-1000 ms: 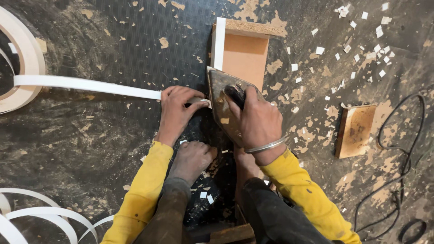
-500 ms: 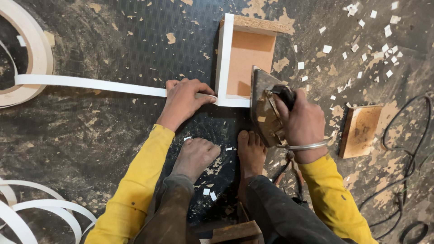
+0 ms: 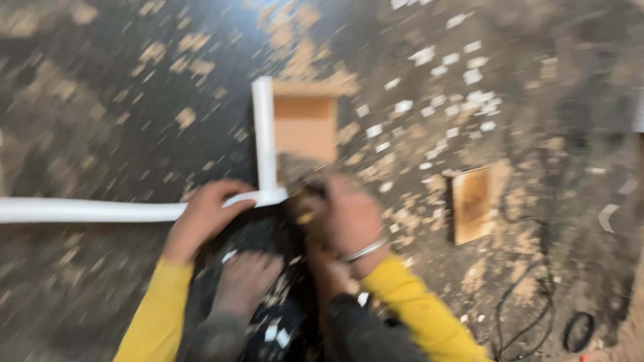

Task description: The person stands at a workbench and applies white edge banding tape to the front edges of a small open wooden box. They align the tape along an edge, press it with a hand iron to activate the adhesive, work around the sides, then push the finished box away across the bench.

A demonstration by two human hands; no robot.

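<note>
Looking down through much blur, I take the small wooden board (image 3: 305,127) on the floor (image 3: 121,87) as my landmark. A white edge strip (image 3: 263,134) runs along its left side, bends at the near corner and goes far to the left of the board. My left hand (image 3: 204,218) lies flat with spread fingers on this strip, just left of the near corner, pressing and not clenched. My right hand (image 3: 345,218) is clenched around a dark tool at the near edge of the board; I cannot tell which tool. A second wooden piece (image 3: 471,204) lies right of the board, well apart. A black cable (image 3: 537,295) lies beyond it.
</note>
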